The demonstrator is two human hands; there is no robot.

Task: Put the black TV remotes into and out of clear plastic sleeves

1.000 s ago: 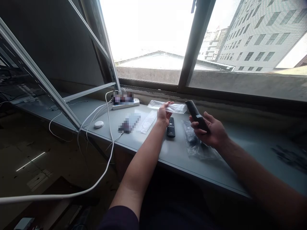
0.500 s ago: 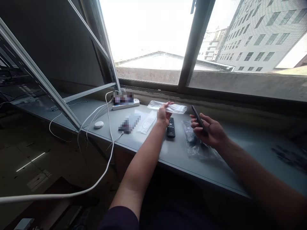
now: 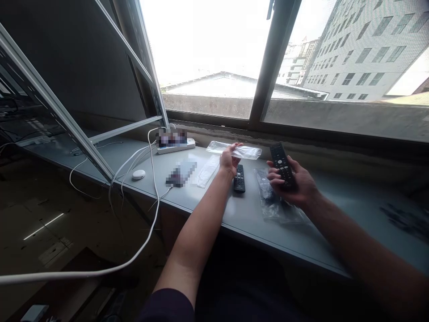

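A clear plastic bag (image 3: 250, 152) is pinched in my left hand (image 3: 229, 162), held flat above the table near the window. My right hand (image 3: 298, 179) is closed around a black remote control (image 3: 282, 165), its button side facing me. Below my left hand another black remote control (image 3: 239, 180) lies on the table. A second clear bag (image 3: 208, 172) lies flat to its left. Under my right hand rest some clear plastic bags (image 3: 278, 212) with dark contents that I cannot make out well.
White cables (image 3: 154, 179) loop over the table's left part (image 3: 147, 190) from a power strip (image 3: 176, 146). A round white puck (image 3: 138, 174) and a blurred-out device (image 3: 181, 173) lie nearby. A metal frame (image 3: 77, 134) slants at left. Dark items (image 3: 407, 223) lie far right.
My right hand has turned the remote control from its thin edge so that its buttons now face me. My left hand and the bag have stayed in place.
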